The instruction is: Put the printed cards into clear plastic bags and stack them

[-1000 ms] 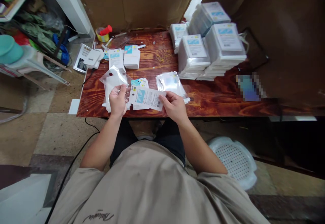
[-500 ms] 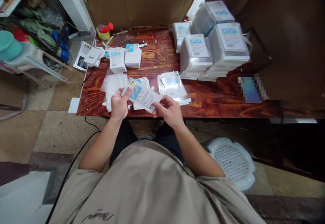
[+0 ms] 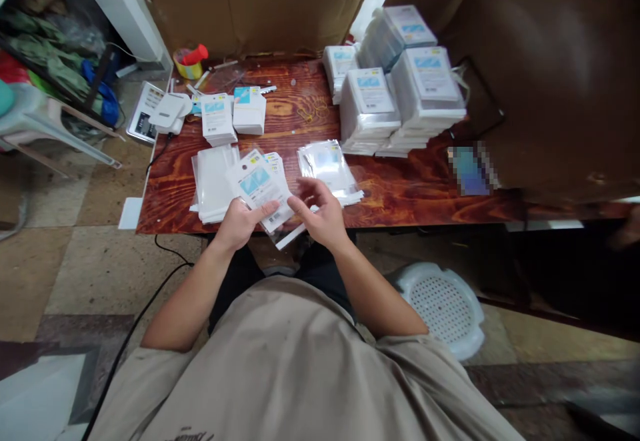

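Note:
My left hand (image 3: 239, 225) grips a white and blue printed card (image 3: 259, 191), its thumb flat across the card's lower part. A clear plastic bag with a white strip (image 3: 290, 236) shows below the card; how far the card sits inside it I cannot tell. My right hand (image 3: 323, 215) is open with fingers apart, its thumb close to the card's right edge. Partly hidden behind the held card are more printed cards (image 3: 275, 163). A pile of clear bags (image 3: 213, 181) lies left of them, and a pile of bagged cards (image 3: 327, 166) lies beyond my right hand.
Two card stacks (image 3: 218, 119) stand farther back on the wooden table (image 3: 280, 144). Tall stacks of bagged cards (image 3: 371, 104) rise at the right. Rubber bands (image 3: 313, 112), a tape roll (image 3: 187, 67) and a pixelated phone-like object (image 3: 473, 169) lie about. A plastic stool (image 3: 443, 311) stands below.
The card has turned more upright, and the clear bag with its white strip now shows beneath it. My right hand has let go of the card's lower end and opened. The view has shifted.

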Demonstrator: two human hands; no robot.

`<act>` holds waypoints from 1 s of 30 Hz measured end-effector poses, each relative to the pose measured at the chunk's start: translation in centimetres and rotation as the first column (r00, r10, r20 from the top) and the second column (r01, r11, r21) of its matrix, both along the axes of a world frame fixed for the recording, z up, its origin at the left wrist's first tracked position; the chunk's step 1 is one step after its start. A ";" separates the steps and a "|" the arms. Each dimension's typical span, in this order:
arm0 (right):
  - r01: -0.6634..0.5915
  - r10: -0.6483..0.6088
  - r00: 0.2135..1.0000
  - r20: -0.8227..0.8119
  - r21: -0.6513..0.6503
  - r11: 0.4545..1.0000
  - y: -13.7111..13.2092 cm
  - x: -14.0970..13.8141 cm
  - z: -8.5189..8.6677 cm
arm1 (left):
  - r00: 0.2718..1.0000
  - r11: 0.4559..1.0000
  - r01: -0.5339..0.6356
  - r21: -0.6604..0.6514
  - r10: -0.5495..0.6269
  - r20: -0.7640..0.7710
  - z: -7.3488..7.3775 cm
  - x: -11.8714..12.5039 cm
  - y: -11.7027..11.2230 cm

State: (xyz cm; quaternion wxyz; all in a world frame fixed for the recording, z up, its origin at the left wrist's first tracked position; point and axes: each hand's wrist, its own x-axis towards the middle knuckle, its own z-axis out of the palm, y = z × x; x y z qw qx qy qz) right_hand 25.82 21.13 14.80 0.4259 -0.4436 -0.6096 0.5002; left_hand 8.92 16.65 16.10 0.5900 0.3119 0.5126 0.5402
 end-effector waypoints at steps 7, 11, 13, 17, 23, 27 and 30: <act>0.386 -0.383 0.910 0.158 0.015 0.922 7.0 4.7 -2.7 | 0.424 0.914 -0.344 0.217 0.357 -0.832 0.0 -6.2 2.4; 0.472 -0.486 0.570 0.662 0.221 0.854 8.4 6.1 -4.3 | 0.112 0.900 -0.435 0.012 0.067 -0.991 -1.0 -11.9 3.0; 0.390 -0.498 0.464 0.733 0.335 0.858 8.2 5.5 -4.6 | 0.106 0.877 -0.474 -0.071 -0.023 -0.994 -1.9 -13.5 3.4; 0.267 -0.439 0.475 0.763 0.351 0.898 8.6 3.1 -4.5 | 0.173 0.857 -0.501 -0.120 -0.037 -0.984 -2.5 -14.3 3.9; 0.256 -0.344 0.479 0.808 0.247 0.935 9.4 1.2 -4.1 | 0.173 0.876 -0.476 -0.085 -0.001 -0.985 -2.1 -14.6 3.8; 0.239 -0.356 0.476 0.804 0.271 0.932 8.9 1.4 -3.7 | 0.184 0.917 -0.398 -0.019 0.060 -0.981 -2.0 -15.0 3.5; 0.047 -0.336 0.567 0.752 0.377 0.925 7.5 0.9 -2.4 | 0.198 0.940 -0.340 -0.013 0.058 -0.978 -1.9 -14.9 3.4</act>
